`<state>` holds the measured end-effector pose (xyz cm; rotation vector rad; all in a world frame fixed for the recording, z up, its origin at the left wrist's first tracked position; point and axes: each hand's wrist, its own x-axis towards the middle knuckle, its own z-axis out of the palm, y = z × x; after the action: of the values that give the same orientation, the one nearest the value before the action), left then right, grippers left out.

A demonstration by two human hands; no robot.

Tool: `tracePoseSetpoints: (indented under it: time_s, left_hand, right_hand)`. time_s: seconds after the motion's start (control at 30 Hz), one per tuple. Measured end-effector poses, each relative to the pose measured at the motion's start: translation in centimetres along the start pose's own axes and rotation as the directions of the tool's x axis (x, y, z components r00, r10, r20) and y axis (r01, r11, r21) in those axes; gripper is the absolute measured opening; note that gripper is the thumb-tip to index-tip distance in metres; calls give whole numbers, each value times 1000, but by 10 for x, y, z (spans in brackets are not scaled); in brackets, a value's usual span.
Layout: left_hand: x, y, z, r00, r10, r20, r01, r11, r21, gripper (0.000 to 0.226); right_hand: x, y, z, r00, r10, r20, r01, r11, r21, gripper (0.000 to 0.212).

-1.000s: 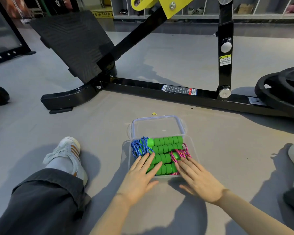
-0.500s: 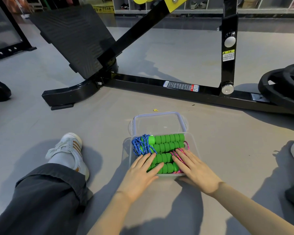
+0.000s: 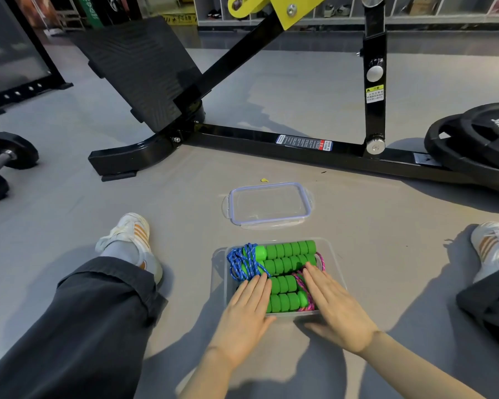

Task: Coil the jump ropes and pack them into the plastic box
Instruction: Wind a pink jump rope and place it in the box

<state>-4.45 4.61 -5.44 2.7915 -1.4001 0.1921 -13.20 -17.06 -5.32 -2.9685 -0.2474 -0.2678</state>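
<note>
Gym floor holds the box [image 3: 333, 256], where both flat hands, left [image 3: 247, 308] and right [image 3: 333, 305], press springy ropes [image 3: 285, 272], likely light, best gripped by the stiff handles.

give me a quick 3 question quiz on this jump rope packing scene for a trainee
1. True or false: the lid lies on the floor beyond the plastic box, not on it.
2. Which colour of rope bunches at the box's left end? A pink, B blue, C yellow.
3. How many green handles lie in the box?

Key: 1 true; 2 B, the blue rope; 3 four.
</note>
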Motion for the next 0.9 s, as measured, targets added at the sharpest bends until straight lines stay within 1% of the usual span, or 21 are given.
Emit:
tracePoseSetpoints:
  time_s: [0.13,0.2,0.37,0.5,0.6,0.7,0.77,0.83,0.9]
  left_hand:
    - [4,9,-3,987,-103,120,119,984,-133,74]
    - [6,10,-3,984,-131,120,151,972,-180,78]
    - [6,10,-2,981,-139,132,163,967,-197,77]
    - [5,10,-3,989,-122,84,135,975,-174,80]
    - [1,10,0,995,-100,10,101,983,-154,81]
    - [0,10,3,993,-100,-57,91,987,-135,78]
    - [0,11,7,990,-106,-95,95,989,-112,75]
    - [0,12,10,989,-116,-94,105,988,-109,73]
    - [0,10,11,992,-106,-61,99,989,-112,73]
  right_hand:
    - [2,-11,5,994,106,-39,-107,994,-24,90]
    - [4,-15,9,986,154,-59,-155,988,-13,85]
    - [5,-23,7,971,226,-81,-227,974,0,75]
    - [9,-27,-2,944,266,-193,-261,964,52,64]
    - [11,-26,-3,933,285,-220,-270,958,99,62]
    - [10,-25,0,940,286,-187,-267,956,123,59]
    - [10,-25,4,939,307,-154,-294,951,102,58]
    - [13,-25,6,932,348,-100,-344,937,56,61]
    - [15,-27,7,921,385,-57,-384,923,17,66]
